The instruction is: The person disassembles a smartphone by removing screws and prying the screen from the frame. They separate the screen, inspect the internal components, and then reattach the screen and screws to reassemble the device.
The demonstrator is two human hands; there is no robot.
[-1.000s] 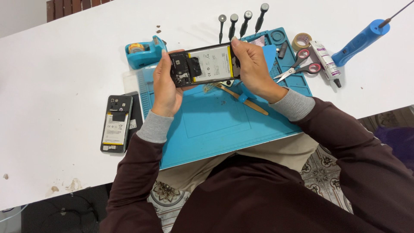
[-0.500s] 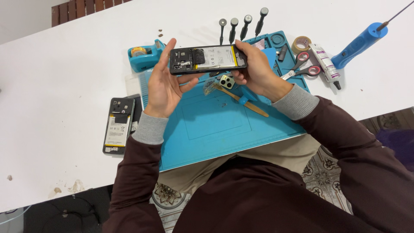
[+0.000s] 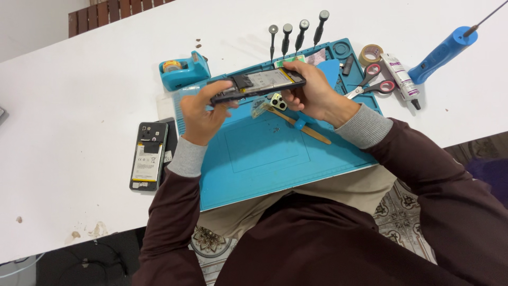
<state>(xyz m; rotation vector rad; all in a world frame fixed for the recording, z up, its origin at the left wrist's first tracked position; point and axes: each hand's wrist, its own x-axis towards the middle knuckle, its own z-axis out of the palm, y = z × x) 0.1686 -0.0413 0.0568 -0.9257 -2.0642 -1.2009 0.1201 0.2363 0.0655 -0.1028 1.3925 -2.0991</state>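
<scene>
Opened phone [image 3: 259, 85]: held above repair mat [image 3: 275, 159], left hand [image 3: 203, 114] at its left end, right hand [image 3: 312, 92] at its right. Camera cover [image 3: 278, 101] and stick tool [image 3: 301, 124]: on mat, beneath phone. Second phone [image 3: 148, 163]: on table [image 3: 79, 95], left of mat. Tape dispenser [image 3: 184, 70]: behind mat's left corner. Four screwdrivers [image 3: 296, 34]: behind mat. Scissors [image 3: 370, 85], tube [image 3: 400, 79]: right of mat.

The far end of the opened phone [image 3: 258, 85] is covered by the fingers of the right hand [image 3: 312, 94], its near end by the left hand [image 3: 203, 114]; its underside faces away; the small bits beneath the fingertips, by the camera plate [image 3: 278, 101], are too small to make out; the second phone [image 3: 148, 162] hides part of a dark piece left of the left wrist; the blue tool [image 3: 442, 53] has its thin tip cut off at the top right corner.
</scene>
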